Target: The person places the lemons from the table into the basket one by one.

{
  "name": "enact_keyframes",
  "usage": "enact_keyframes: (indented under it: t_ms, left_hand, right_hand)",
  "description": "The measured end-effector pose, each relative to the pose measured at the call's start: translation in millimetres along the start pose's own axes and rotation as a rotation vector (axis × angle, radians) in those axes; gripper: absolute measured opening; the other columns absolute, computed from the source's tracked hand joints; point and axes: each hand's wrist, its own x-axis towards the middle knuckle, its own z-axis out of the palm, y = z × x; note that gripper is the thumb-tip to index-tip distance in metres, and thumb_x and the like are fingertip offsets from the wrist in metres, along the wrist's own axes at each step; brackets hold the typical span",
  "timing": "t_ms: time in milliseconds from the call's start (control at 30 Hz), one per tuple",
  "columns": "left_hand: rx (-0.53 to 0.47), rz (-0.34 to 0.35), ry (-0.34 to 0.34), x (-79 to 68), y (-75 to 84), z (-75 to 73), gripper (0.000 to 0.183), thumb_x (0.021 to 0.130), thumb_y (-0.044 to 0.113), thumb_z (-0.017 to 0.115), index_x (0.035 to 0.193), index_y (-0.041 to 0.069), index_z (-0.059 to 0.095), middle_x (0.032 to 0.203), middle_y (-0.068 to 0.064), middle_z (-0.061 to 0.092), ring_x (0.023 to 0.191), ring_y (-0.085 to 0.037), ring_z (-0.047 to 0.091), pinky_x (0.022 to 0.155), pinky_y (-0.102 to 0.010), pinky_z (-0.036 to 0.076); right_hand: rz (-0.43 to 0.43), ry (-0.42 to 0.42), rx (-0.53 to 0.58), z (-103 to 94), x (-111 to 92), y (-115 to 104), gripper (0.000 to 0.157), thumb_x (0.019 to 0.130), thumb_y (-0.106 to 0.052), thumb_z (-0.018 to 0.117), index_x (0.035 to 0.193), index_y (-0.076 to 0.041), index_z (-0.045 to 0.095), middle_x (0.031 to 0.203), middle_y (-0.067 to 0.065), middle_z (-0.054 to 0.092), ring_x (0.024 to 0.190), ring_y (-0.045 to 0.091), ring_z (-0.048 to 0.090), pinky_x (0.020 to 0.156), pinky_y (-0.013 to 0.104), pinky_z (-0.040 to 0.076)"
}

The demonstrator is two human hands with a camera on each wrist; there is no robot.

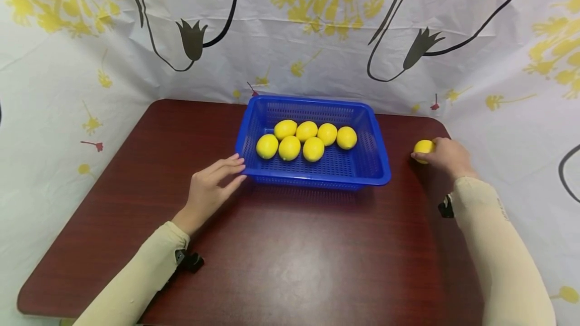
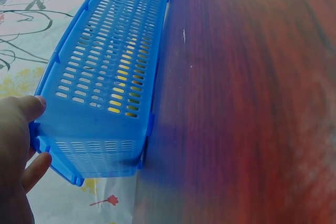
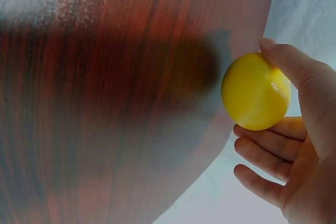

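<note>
A blue plastic basket (image 1: 312, 181) with slotted walls sits toward the back of the table, with several yellow lemons (image 1: 313, 149) inside it. My left hand (image 1: 210, 190) holds the basket's near left corner, thumb on the front side and fingertips along the left rim. Seen from the left wrist, the thumb and a finger straddle the corner of the slotted basket (image 2: 105, 61). Off to the right of the basket, my right hand (image 1: 453, 157) grips a single lemon (image 3: 255, 91) between thumb and fingers, near the table's right edge.
The dark red-brown wooden table (image 1: 308, 245) has rounded corners. A white sheet (image 1: 254, 24) printed with yellow and grey flowers hangs behind it and along both sides. Dark straps (image 1: 189, 260) are worn at the wrists, below pale sleeves.
</note>
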Motion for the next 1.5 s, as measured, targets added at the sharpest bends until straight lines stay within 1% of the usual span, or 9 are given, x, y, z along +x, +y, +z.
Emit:
enact_keyframes:
  t_ms: [200, 400, 567, 867, 1000, 1167, 1367, 1500]
  left_hand:
    - [-0.001, 0.001, 0.000, -0.3, -0.4, -0.2, 0.032, 0.076, 0.013, 0.086, 0.106, 0.006, 0.077, 0.113, -0.007, 0.076, 0.114, -0.022, 0.070, 0.106, -0.015, 0.045]
    - [-0.001, -0.006, -0.011, -0.9, -0.3, -0.5, 0.030, 0.080, 0.018, 0.083, 0.107, 0.007, 0.076, 0.114, -0.006, 0.076, 0.115, -0.021, 0.069, 0.106, -0.014, 0.044]
    - [0.003, -0.013, -0.019, -0.6, 0.2, -0.9, 0.032, 0.078, 0.016, 0.085, 0.108, 0.007, 0.076, 0.114, -0.006, 0.076, 0.116, -0.021, 0.069, 0.106, -0.014, 0.044]
    - [0.004, -0.012, -0.015, -0.3, 0.9, -1.5, 0.031, 0.077, 0.015, 0.085, 0.106, 0.006, 0.077, 0.113, -0.007, 0.076, 0.115, -0.021, 0.070, 0.106, -0.015, 0.045]
    - [0.004, -0.015, -0.017, 0.1, 1.4, -1.6, 0.031, 0.077, 0.015, 0.085, 0.106, 0.007, 0.077, 0.113, -0.006, 0.076, 0.115, -0.021, 0.070, 0.106, -0.014, 0.045]
    - [0.005, -0.017, -0.015, 0.4, 1.4, -1.3, 0.030, 0.077, 0.014, 0.085, 0.105, 0.006, 0.077, 0.113, -0.006, 0.076, 0.114, -0.021, 0.070, 0.106, -0.013, 0.044]
    - [0.000, -0.016, -0.011, 0.9, 1.6, -1.3, 0.031, 0.076, 0.013, 0.086, 0.105, 0.006, 0.077, 0.112, -0.007, 0.076, 0.114, -0.021, 0.070, 0.106, -0.013, 0.044]
    - [-0.001, -0.015, -0.002, 1.0, 1.7, -1.1, 0.033, 0.073, 0.010, 0.087, 0.104, 0.006, 0.077, 0.111, -0.007, 0.076, 0.113, -0.022, 0.070, 0.106, -0.012, 0.044]
  right_hand:
    - [0.015, 0.013, -0.004, -7.2, -0.4, 0.7, 0.061, 0.083, -0.053, 0.072, 0.090, 0.005, 0.054, 0.075, 0.018, 0.056, 0.068, 0.032, 0.050, 0.051, 0.033, 0.035]
    - [0.014, 0.037, -0.015, -15.1, -0.9, 1.4, 0.060, 0.081, -0.057, 0.072, 0.079, -0.001, 0.051, 0.068, 0.012, 0.052, 0.064, 0.029, 0.049, 0.048, 0.032, 0.033]
    - [0.019, 0.052, -0.012, -26.4, -1.9, -1.6, 0.060, 0.079, -0.059, 0.073, 0.071, -0.004, 0.051, 0.064, 0.010, 0.052, 0.063, 0.029, 0.048, 0.048, 0.033, 0.034]
    - [0.019, 0.065, 0.008, -48.9, -4.7, -11.5, 0.061, 0.078, -0.062, 0.073, 0.064, -0.008, 0.050, 0.060, 0.006, 0.052, 0.063, 0.027, 0.049, 0.049, 0.033, 0.034]
    - [0.025, 0.066, -0.010, -58.7, -6.7, -15.8, 0.061, 0.079, -0.063, 0.072, 0.064, -0.008, 0.050, 0.058, 0.005, 0.049, 0.061, 0.026, 0.047, 0.050, 0.032, 0.033]
    - [0.028, 0.060, -0.033, -72.1, -9.4, -21.4, 0.060, 0.081, -0.063, 0.069, 0.065, -0.008, 0.051, 0.060, 0.006, 0.050, 0.063, 0.026, 0.047, 0.050, 0.033, 0.032]
    - [0.019, 0.071, -0.028, -84.7, -11.9, -28.9, 0.058, 0.082, -0.060, 0.069, 0.064, -0.009, 0.050, 0.058, 0.004, 0.047, 0.060, 0.024, 0.046, 0.051, 0.033, 0.032]
    - [0.023, 0.073, -0.030, -92.0, -12.8, -33.0, 0.059, 0.081, -0.063, 0.068, 0.066, -0.009, 0.049, 0.060, 0.003, 0.047, 0.060, 0.024, 0.045, 0.050, 0.033, 0.032]
